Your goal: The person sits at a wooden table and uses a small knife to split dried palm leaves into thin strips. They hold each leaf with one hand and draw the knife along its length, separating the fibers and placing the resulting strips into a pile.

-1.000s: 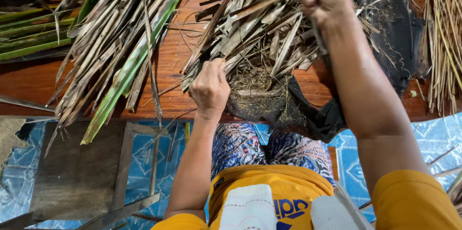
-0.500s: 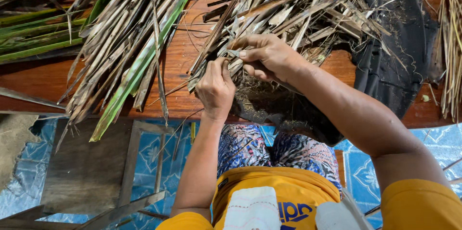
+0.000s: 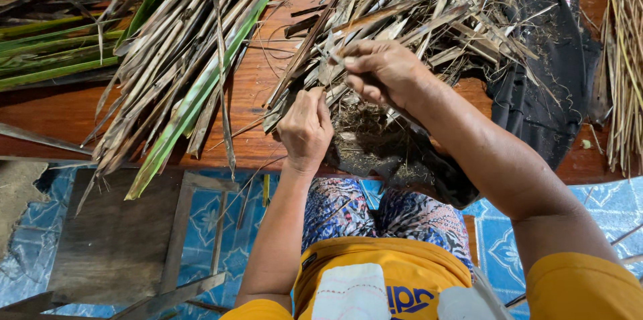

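A seated person in a yellow shirt (image 3: 382, 273) and patterned trousers (image 3: 375, 206) worked a heap of dried leaf strips (image 3: 402, 18) spread on a reddish wooden tabletop (image 3: 60, 115). The left hand (image 3: 307, 129) was curled into a loose fist at the near end of the heap, its fingers closed on the butt ends of several strips. The right hand (image 3: 378, 71), just beyond and to the right of it, had its fingertips pinched shut on a thin strip (image 3: 333, 60) rising from that same bunch. A black cloth (image 3: 549, 92) lay under the heap and draped over the near edge of the table. A second pile of dry and green leaves (image 3: 167, 45) fanned out to the left, well apart from both hands, and pale straw stalks (image 3: 623, 58) ran along the far right.
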